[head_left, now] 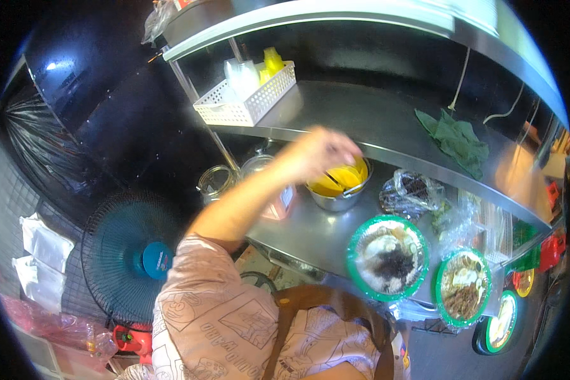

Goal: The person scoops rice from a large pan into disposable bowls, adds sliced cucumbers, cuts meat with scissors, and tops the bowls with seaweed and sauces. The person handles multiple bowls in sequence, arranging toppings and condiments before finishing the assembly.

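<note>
My left hand [326,152] reaches in over the metal counter, level with the shelf's front edge. Its fingers are bent and smeared by motion, so whether they hold anything cannot be told. Just below it stands a metal pot [337,201] of thick yellow sauce [351,174], with a dark-handled utensil in it. Closer to me sits a green-rimmed plate [358,278] with white and blackish food. To its right is a second green-rimmed plate [444,303] with brown and pale food. My right hand is out of view.
A white perforated basket [269,101] holding cups stands on the metal shelf [361,104], with a green cloth [453,140] farther right. Glass jars [214,182] and a plastic bag of dark food [411,190] sit underneath. A fan [130,253] stands at left.
</note>
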